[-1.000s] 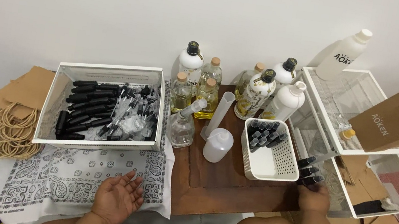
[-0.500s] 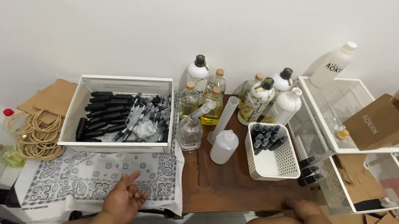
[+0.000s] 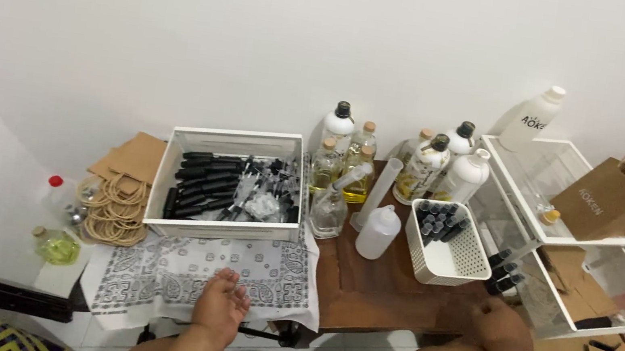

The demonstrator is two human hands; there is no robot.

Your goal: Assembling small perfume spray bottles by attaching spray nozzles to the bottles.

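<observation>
My left hand [image 3: 221,305] rests on a black-and-white patterned cloth [image 3: 153,267] at the table's front edge, fingers loosely apart and holding nothing. Just beyond it stands a white tray [image 3: 222,228] full of black tubes and small sprayers. My right hand [image 3: 499,322] lies at the front right edge of the wooden table [image 3: 386,288], back of the hand up, its fingers hidden. A few small black bottles [image 3: 503,271] stand just beyond it, beside a white perforated basket [image 3: 451,260] with more black bottles.
Glass bottles of yellow liquid [image 3: 359,166], white bottles [image 3: 464,172], a clear cylinder [image 3: 380,189] and a squeeze bottle [image 3: 378,232] crowd the back. A white wire rack [image 3: 605,241] with brown paper bags [image 3: 610,201] stands right. Paper bags [image 3: 126,166] lie left.
My right hand has dropped back from the small black bottles by the rack to the table's front edge. The left hand stays on the cloth. The view has shifted left.
</observation>
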